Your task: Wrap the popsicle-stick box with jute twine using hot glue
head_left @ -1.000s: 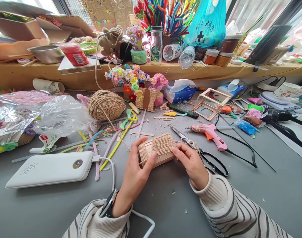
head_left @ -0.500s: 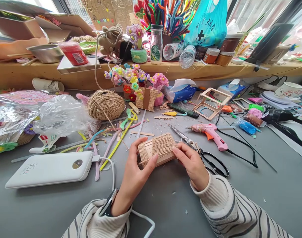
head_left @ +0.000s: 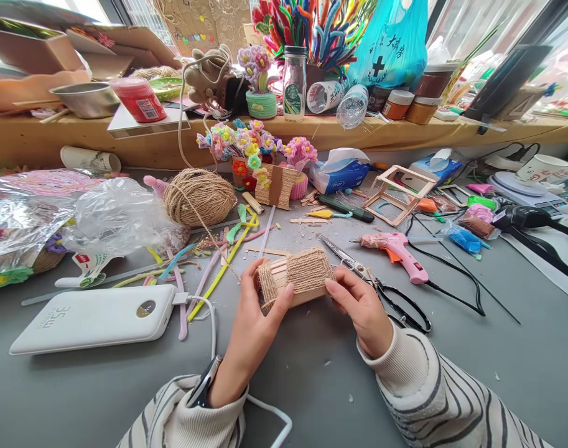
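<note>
A small box of wooden sticks [head_left: 297, 278], partly wound with brown twine, is held just above the grey table [head_left: 311, 386] between both hands. My left hand [head_left: 251, 336] grips its left end, thumb pressed on the front face. On its right end my right hand [head_left: 361, 308] closes its fingers. A strand of twine runs from the box up to the twine ball [head_left: 200, 198] at the left rear.
Scissors [head_left: 381, 286] and a pink glue gun [head_left: 398, 252] lie right of the box. A white power bank [head_left: 94, 317] with a cable sits at the left, beside pipe cleaners [head_left: 218, 261] and plastic bags [head_left: 116, 214]. A cluttered wooden shelf [head_left: 69, 134] runs along the back.
Both hands have tipped the wrapped box slightly up and away, so its top edge sits a little higher. Nothing else moved.
</note>
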Available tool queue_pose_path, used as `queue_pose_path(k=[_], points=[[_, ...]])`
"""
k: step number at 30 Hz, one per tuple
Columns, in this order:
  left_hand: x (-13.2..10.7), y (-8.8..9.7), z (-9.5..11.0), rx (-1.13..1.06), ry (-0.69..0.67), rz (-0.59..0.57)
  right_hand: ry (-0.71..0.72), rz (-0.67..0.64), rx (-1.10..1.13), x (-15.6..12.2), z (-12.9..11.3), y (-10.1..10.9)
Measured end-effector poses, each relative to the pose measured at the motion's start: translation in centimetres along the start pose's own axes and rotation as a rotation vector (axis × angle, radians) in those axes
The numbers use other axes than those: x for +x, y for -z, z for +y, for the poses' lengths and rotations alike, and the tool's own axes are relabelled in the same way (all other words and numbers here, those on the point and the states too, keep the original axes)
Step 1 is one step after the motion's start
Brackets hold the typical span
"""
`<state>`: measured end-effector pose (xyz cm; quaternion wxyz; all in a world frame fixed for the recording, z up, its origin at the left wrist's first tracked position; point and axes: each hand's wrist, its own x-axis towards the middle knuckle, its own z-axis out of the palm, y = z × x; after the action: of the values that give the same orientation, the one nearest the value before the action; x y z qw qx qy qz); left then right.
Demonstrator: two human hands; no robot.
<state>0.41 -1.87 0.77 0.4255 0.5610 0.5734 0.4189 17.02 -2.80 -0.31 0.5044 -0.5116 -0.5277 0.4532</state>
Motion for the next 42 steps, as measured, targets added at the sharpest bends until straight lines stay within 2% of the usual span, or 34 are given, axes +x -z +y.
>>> queue_pose_path(k=[7, 12, 16, 21, 24, 27, 31, 34, 36, 39, 42], points=[[-0.3, 0.2, 0.7, -0.075, -0.003, -0.020, 0.133, -0.002, 0.032, -0.2, -0.1, 0.0], [-0.1, 0.4, 0.3, -0.122, -0.025, -0.054, 0.195, 0.000, 0.014, -0.4, -0.5, 0.1], [0.0, 0.6, -0.2, -0.113, -0.117, -0.042, 0.208, -0.009, -0.033, -0.4, -0.6, 0.2], [-0.2, 0.5, -0.4, -0.133, -0.148, 0.007, 0.205, 0.004, -0.013, -0.4, -0.5, 0.3], [-0.5, -0.5, -0.2, -0.219, -0.133, 0.022, 0.210, 0.009, 0.020, 0.3, -0.7, 0.7], [-0.7, -2.5, 0.6, -0.413, -0.069, 0.066, 0.292, -0.009, 0.023, 2.2, -1.8, 1.8], [-0.2, -5.0, 1.9, -0.661, -0.026, 0.086, 0.380, -0.156, -0.086, 5.8, -4.2, 3.3], [0.8, -6.0, 2.4, -0.764, -0.077, 0.185, 0.398, -0.272, -0.109, 8.0, -6.0, 3.7], [1.5, -6.4, 2.6, -0.808, -0.129, 0.242, 0.389, -0.292, -0.072, 8.9, -6.7, 3.6], [2.3, -6.9, 2.8, -0.823, -0.227, 0.328, 0.386, -0.245, 0.046, 9.7, -6.6, 3.0], [2.8, -7.4, 3.3, -0.781, -0.310, 0.416, 0.379, -0.156, 0.227, 10.4, -5.4, 2.0]])
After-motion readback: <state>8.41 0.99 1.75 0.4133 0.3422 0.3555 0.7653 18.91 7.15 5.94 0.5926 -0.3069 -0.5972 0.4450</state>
